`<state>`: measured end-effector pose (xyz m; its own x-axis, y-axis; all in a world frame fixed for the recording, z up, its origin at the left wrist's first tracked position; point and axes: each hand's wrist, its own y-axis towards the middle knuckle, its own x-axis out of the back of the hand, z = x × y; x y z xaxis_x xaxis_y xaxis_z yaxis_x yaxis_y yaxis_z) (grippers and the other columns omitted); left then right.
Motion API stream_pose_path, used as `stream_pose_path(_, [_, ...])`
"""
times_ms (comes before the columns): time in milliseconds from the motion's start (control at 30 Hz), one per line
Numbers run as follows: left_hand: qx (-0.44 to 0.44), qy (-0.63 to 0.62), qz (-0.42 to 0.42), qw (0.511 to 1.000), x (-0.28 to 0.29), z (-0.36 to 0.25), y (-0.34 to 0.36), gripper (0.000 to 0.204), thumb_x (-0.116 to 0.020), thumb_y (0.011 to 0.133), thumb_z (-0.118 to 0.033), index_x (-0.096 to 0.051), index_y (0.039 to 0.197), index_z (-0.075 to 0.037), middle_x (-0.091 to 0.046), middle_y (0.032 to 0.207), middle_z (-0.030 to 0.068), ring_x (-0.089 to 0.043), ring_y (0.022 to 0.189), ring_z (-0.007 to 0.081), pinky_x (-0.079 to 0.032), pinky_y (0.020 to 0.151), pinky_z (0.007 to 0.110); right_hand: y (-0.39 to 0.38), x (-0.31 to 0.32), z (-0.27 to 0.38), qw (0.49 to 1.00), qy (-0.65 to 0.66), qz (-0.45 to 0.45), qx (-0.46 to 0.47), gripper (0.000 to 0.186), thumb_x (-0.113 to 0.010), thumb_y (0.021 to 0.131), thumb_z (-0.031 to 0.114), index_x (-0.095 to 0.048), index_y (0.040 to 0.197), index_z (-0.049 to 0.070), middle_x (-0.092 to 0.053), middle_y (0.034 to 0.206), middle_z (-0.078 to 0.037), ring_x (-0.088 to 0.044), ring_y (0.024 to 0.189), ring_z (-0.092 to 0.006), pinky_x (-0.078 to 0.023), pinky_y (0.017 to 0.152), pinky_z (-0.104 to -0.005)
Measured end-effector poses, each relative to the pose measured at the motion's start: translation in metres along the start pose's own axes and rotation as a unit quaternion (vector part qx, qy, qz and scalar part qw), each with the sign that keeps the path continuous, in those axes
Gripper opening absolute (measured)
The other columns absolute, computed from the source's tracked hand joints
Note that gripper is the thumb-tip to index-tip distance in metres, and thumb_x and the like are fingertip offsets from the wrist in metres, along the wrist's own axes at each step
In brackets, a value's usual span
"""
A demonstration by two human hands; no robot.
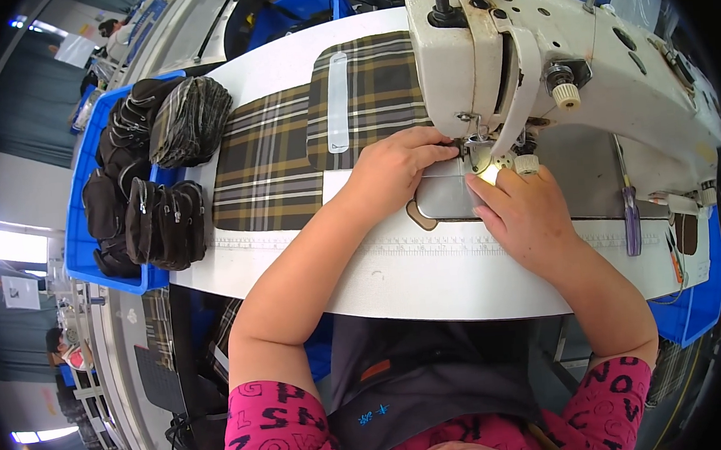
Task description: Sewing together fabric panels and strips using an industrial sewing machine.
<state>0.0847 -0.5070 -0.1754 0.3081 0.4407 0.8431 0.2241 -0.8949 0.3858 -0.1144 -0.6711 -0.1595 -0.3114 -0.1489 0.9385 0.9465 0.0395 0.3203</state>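
A white sewing machine point(481, 41) stands over the table, its lit needle area point(483, 162) between my two hands. My left hand point(394, 172) lies left of the presser foot, at the lower right of a plaid fabric panel point(367, 74) with a clear strip point(338, 101). Its fingers are pressed together by the foot; a small dark bit shows at the tips, too hidden to name. My right hand point(531, 217) rests right of the foot on the metal plate point(446, 198), thumb and index finger apart, the other fingertips partly behind a machine knob.
Another plaid panel point(264, 165) lies at left. Beyond it, a blue bin point(77, 236) holds dark pouches point(168, 222). At right are a purple-handled screwdriver point(631, 223), small snips point(675, 257) and another blue bin point(701, 310). A printed ruler point(429, 245) runs along the table.
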Motion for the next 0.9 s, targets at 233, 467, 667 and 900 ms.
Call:
stream_pose_path(233, [0.001, 0.005, -0.002, 1.0, 0.001, 0.0, 0.001, 0.042, -0.063, 0.081, 0.008, -0.077, 0.115, -0.012, -0.072, 0.126, 0.0042, -0.07, 0.114, 0.0275, -0.06, 0.087, 0.038, -0.001, 0.0, 0.001, 1.0, 0.004, -0.012, 0.001, 0.041, -0.08, 0.084, 0.021, -0.072, 0.123, 0.011, -0.059, 0.085, -0.004, -0.058, 0.087, -0.0246, -0.044, 0.081, -0.0398])
stream_pose_path(467, [0.075, 0.016, 0.017, 0.997, 0.004, 0.011, -0.002, 0.042, -0.067, 0.095, -0.012, -0.067, 0.136, -0.014, -0.06, 0.147, 0.0096, -0.052, 0.141, 0.0312, -0.046, 0.11, 0.051, 0.0, -0.002, 0.0, 1.0, 0.012, -0.024, 0.002, 0.036, -0.079, 0.086, 0.023, -0.073, 0.12, 0.012, -0.062, 0.086, -0.004, -0.06, 0.087, -0.0255, -0.045, 0.083, -0.0408])
stream_pose_path(667, [0.118, 0.086, 0.053, 0.988, -0.002, 0.023, -0.007, 0.057, -0.061, 0.104, -0.037, -0.048, 0.156, -0.017, -0.038, 0.168, 0.0112, -0.028, 0.158, 0.0316, -0.033, 0.119, 0.057, 0.003, -0.005, 0.001, 0.999, 0.0, -0.032, 0.005, 0.034, -0.078, 0.087, 0.022, -0.073, 0.118, 0.011, -0.063, 0.087, -0.004, -0.06, 0.086, -0.0258, -0.046, 0.083, -0.0417])
stream_pose_path(900, [0.146, 0.026, 0.113, 0.982, 0.031, -0.014, -0.066, 0.051, -0.058, 0.105, -0.024, -0.051, 0.155, -0.016, -0.037, 0.168, 0.0131, -0.028, 0.158, 0.0337, -0.033, 0.12, 0.063, -0.036, 0.007, 0.055, 0.979, 0.099, -0.119, 0.129, 0.034, -0.079, 0.085, 0.019, -0.073, 0.117, 0.007, -0.067, 0.088, -0.006, -0.065, 0.081, -0.027, -0.051, 0.068, -0.0406])
